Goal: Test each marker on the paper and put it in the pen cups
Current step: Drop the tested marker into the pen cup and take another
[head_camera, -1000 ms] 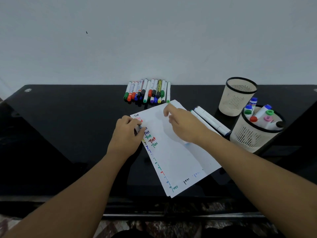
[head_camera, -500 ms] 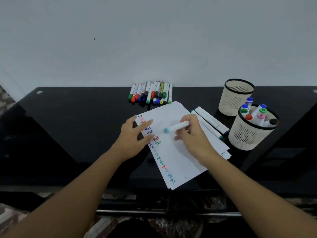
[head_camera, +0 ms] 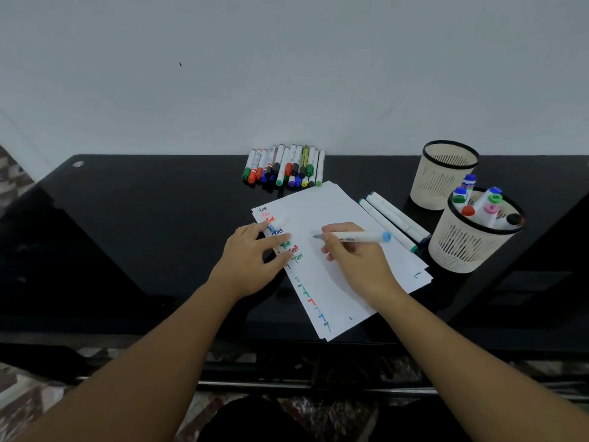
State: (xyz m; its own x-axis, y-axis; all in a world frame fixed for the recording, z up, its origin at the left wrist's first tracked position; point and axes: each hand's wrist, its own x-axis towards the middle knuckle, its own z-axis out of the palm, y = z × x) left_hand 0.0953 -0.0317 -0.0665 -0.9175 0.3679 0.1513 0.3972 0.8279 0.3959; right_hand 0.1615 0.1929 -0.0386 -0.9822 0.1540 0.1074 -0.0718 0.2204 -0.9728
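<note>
While the paper [head_camera: 334, 250] is lying slantwise on the black table [head_camera: 143, 234], the scene is reading as follows.

Right hand: the right hand [head_camera: 353, 260] is gripping a white marker [head_camera: 357, 236] with curled fingers, holding it nearly level above the sheet, the grey tip pointing left and the light-blue end pointing right toward the cups.

Left hand: the left hand [head_camera: 251, 260] is lying flat on the left edge of the paper, fingers straight and spread, and is pressing on the sheet; a small white cap with a blue end [head_camera: 277, 225] is showing at its fingertips, though I cannot tell whether the fingers are pinching it or only touching it.

Paper: several stacked sheets are carrying a column of coloured test marks [head_camera: 287, 247] running down the left edge.

Untested markers: a row of markers [head_camera: 283, 167] is lying side by side at the back of the table, just beyond the top corner of the paper.

Loose markers: three long white markers [head_camera: 395, 221] are lying between the paper and the cups.

Near cup: the near pen cup [head_camera: 465, 247] is standing at the right and is holding several markers with coloured caps upward.

Far cup: the far pen cup [head_camera: 446, 173] is standing just behind it, with nothing showing above its rim.
</note>
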